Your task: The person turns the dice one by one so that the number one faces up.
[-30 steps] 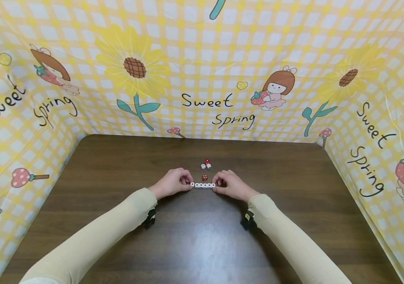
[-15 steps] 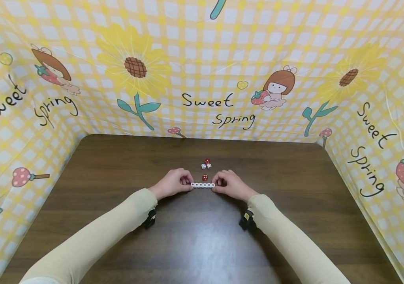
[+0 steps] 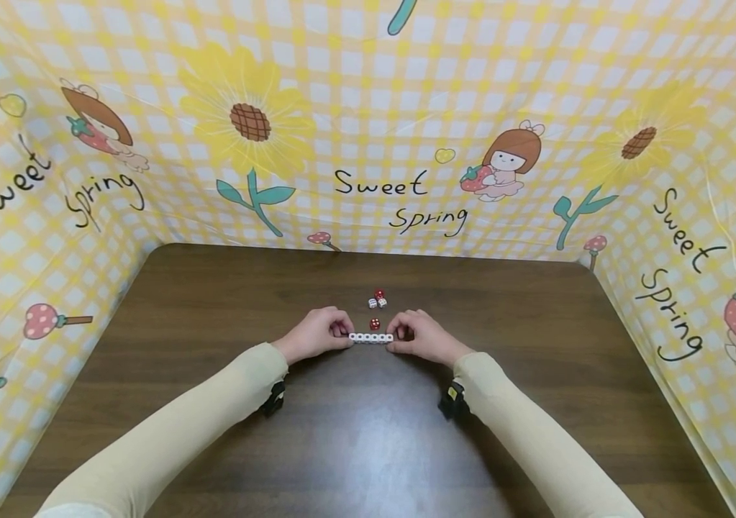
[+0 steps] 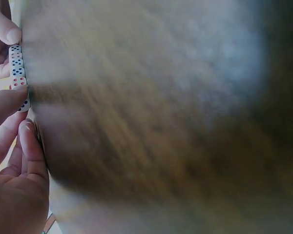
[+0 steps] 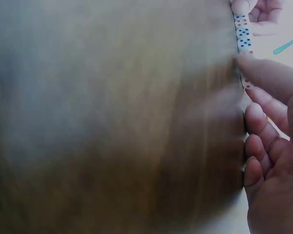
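A straight row of several white dice (image 3: 370, 338) lies on the table between the two hands. My left hand (image 3: 314, 335) pinches the left end of the row between thumb and index finger. At the other end, the thumb and index finger of my right hand (image 3: 429, 339) pinch the end die. In the left wrist view the sides of the dice (image 4: 17, 63) show blue and red pips, with the left thumb (image 4: 10, 101) over part of the near end. The right thumb (image 5: 268, 73) likewise covers part of the row in the right wrist view.
Just behind the row sits a single red die (image 3: 375, 324). Farther back, another red die (image 3: 379, 293) is grouped with two white dice (image 3: 372, 303). Yellow checked cloth (image 3: 368, 144) walls the brown wooden table (image 3: 368, 446) at the back and both sides.
The die at the left end stood slightly apart a second ago; my left hand has slid it right against the others. My right hand has stayed at its end.
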Demonstrator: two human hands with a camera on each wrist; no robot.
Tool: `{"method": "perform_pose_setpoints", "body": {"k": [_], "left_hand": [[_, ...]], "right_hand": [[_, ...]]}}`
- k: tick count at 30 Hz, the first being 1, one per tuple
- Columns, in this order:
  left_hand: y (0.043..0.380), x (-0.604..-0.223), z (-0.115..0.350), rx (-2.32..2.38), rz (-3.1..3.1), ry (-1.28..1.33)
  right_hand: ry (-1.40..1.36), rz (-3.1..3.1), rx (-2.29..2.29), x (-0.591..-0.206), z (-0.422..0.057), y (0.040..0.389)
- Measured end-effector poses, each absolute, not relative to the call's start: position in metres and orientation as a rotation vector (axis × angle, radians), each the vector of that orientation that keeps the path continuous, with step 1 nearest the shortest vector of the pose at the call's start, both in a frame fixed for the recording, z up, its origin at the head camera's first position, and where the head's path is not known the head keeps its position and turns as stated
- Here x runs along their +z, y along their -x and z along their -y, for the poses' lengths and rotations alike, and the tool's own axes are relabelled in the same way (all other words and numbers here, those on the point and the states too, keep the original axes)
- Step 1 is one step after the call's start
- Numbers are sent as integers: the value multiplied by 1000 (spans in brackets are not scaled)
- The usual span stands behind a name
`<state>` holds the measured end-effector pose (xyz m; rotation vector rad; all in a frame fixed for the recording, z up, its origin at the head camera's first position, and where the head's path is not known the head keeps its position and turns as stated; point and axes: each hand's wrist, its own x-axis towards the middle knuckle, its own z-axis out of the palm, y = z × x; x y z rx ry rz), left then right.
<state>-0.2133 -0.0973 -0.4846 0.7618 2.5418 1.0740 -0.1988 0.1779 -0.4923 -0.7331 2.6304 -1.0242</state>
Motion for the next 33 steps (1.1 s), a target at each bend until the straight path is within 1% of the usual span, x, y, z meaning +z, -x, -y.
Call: {"method": "perform_pose_setpoints", "body": {"k": [4,9,20,26,33], "left_hand": [[213,-485,99,1072,-2541,-776],[213,-486,99,1062,-2537,-761],[213,-487,99,1073,-2533,-756],[211,-486,98,1071,-2535,-754],[212,-485,99,1074,-2535,-750]], "right_hand": [[641,-2568,-1104,-489,-180,204],[549,-2644,-1150,-486,-178,213],[359,-2756,-1160,-488,-165,240],[253,-2808,-1123,-490,-154,246],[254,-2805,-1062,-488,-148,248]]}}
